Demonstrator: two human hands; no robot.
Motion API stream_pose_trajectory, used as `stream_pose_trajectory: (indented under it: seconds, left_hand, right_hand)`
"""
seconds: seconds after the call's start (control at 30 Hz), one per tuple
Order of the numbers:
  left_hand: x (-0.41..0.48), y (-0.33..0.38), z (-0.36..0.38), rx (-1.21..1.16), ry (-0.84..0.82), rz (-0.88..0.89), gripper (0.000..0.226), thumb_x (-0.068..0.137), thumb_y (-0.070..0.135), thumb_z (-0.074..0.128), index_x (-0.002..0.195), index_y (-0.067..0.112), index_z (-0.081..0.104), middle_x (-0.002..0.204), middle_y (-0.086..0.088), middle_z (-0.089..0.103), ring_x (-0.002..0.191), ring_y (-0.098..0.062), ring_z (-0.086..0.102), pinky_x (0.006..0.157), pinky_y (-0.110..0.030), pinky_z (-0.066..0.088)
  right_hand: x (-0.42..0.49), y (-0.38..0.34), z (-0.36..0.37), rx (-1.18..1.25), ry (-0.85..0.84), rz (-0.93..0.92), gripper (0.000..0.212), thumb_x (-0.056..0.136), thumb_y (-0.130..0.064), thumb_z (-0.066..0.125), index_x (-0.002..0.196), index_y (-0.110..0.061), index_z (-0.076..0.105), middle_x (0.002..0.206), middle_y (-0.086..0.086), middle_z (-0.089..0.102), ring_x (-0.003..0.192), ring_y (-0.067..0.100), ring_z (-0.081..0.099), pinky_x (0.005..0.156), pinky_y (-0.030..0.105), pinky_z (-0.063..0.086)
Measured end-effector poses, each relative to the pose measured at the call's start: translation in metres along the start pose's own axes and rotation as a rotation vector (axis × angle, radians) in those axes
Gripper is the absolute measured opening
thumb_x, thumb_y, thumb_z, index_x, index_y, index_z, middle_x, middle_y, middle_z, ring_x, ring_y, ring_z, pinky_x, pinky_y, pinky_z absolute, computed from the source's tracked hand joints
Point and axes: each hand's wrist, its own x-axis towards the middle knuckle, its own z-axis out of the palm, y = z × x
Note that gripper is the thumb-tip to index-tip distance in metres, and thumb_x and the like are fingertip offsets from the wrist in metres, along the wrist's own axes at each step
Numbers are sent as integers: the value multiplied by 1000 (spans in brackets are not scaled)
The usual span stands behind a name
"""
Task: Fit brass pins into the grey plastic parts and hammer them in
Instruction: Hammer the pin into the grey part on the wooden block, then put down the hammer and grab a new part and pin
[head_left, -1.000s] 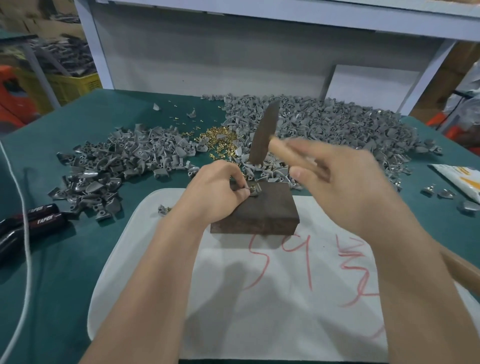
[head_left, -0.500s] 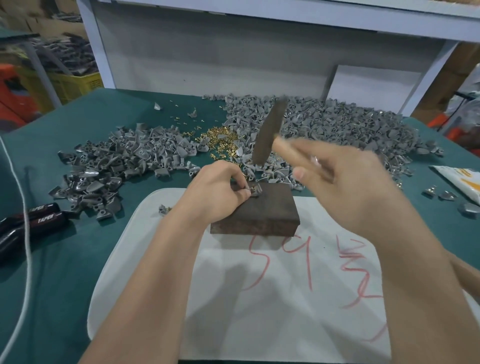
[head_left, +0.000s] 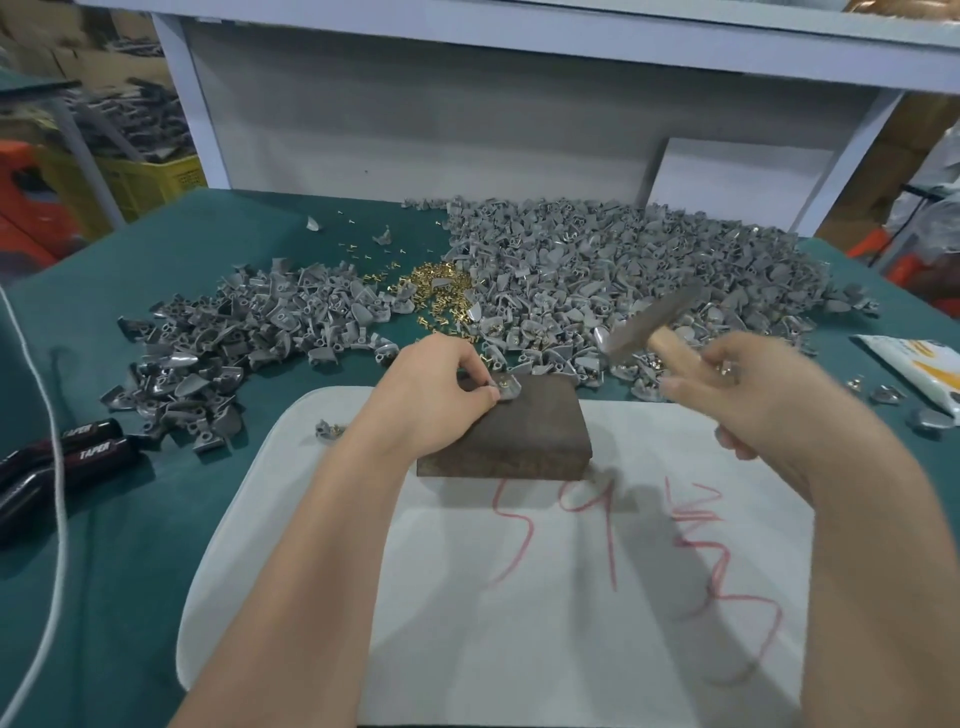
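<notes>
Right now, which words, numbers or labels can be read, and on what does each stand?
"TAPER": white print on each of two black handles, left.
"54": red handwriting on the white mat.
Red scrawl right of it: not legible.
Packet, far right: print too blurred.

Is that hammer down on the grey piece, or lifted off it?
Lifted. The right hand holds the hammer tilted in the air beside the dark block, clear of the grey part the left hand pinches there.
</notes>
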Motion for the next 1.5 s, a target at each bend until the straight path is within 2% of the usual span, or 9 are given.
stream_pose_trajectory:
  seconds: [0.17, 0.27, 0.47, 0.6, 0.77, 0.9, 1.1, 1.27, 1.5]
  left_hand:
    - [13, 21, 4, 7, 85, -54, 12, 87, 29, 64, 78, 27, 56, 96, 6, 61, 99, -18, 57, 85, -30, 46]
    - [29, 35, 10, 41, 57, -66, 9, 89, 25, 62, 82, 25, 56, 99, 0, 66, 97, -24, 60, 91, -40, 50]
    - [68, 69, 45, 147, 52, -87, 12, 91, 14, 55, 101, 15, 62, 103, -3, 66, 99, -26, 60, 95, -42, 45]
    - [75, 72, 61, 124, -33, -72, 8, 93, 14, 55, 87, 10, 51, 86, -6, 59, 93, -28, 62, 83, -38, 50]
    - [67, 52, 31, -104, 55, -43, 33, 94, 20, 54, 126, 15, 54, 110, -1, 63, 96, -17, 60, 91, -36, 51]
    - [55, 24, -9, -260, 284, -97, 21, 94, 17, 54, 112, 18, 64, 99, 7, 61, 84, -9, 56, 75, -22, 43]
    - [32, -15, -48, -749, 542, -243, 14, 94, 13, 50, 100, 14, 63, 93, -4, 65, 83, -13, 60, 79, -31, 50]
    - [23, -29, -51, -821, 576, -284, 10, 94, 17, 50, 97, 20, 59, 85, 7, 60, 76, -3, 56, 80, -28, 49]
    - [28, -17, -36, -672, 533, -190, 13, 93, 13, 51, 101, 19, 60, 97, 4, 61, 86, -9, 56, 72, -17, 43]
  right_hand:
    - [0, 24, -4, -48, -353, 117, 15, 88, -30, 65, 87, -16, 59, 47, 1, 58, 36, 9, 52, 40, 15, 39]
    - [-1, 32, -6, -166, -433, 88, 11, 83, -35, 68, 87, -26, 64, 59, -7, 67, 55, 7, 60, 59, 21, 44]
    - [6, 23, 3, -248, -376, 46, 8, 84, -28, 68, 86, -32, 61, 83, -6, 67, 71, 10, 56, 60, 20, 41]
    - [6, 19, 5, -259, -314, 47, 23, 83, -37, 66, 102, -24, 63, 95, -3, 62, 87, 15, 56, 70, 23, 38]
    - [8, -12, 8, -203, -194, -28, 27, 82, -37, 68, 102, -20, 63, 97, 1, 64, 90, 19, 58, 78, 28, 45]
    - [16, -73, 39, -135, -98, -223, 7, 86, -29, 64, 92, -27, 68, 88, -3, 64, 87, 18, 60, 77, 27, 46]
    - [49, -158, 121, -222, -129, -453, 28, 87, -7, 56, 115, -11, 61, 110, 13, 64, 100, 31, 61, 83, 36, 51]
    - [62, -174, 161, -355, -261, -321, 32, 89, -5, 49, 121, -4, 53, 118, 15, 60, 97, 31, 58, 75, 34, 44]
    - [66, -162, 132, -162, -115, -361, 19, 91, -9, 52, 105, -11, 64, 104, 11, 66, 86, 26, 58, 70, 27, 43]
